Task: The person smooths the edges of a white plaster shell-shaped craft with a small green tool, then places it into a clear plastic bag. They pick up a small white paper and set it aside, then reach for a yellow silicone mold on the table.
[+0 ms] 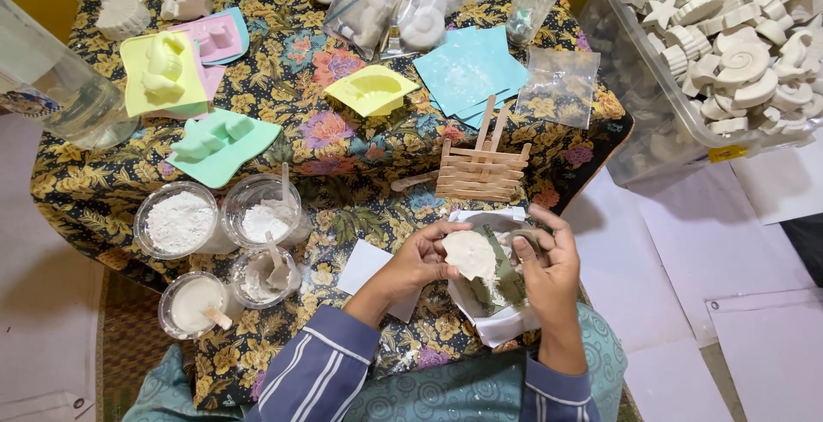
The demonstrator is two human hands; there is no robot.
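Beyond our hands the bench [257, 105] carried coloured moulds [219, 141]; a bin [639, 113] of finished casts [737, 62] stood far to the right of them. Many pieces looked done, and powder cups [180, 221] to the left of our left hand suggested more casting remained. A stick rack [480, 169] stood just ahead. Our left hand [420, 259] pinched a round white cast [470, 253] between both hands, while our right hand [544, 255] curled against paper [501, 281] beside it.

Plaster cast [470, 254]: matt, chalky white, held above a glossy clear plastic bag [501, 278]. Small crate [480, 173]: bare, unpainted wood slats. Counter [343, 122] cover: printed floral cloth; far-left moulds [221, 142]: smooth pastel plastic; near-left cups [178, 220]: clear plastic containing white powder.
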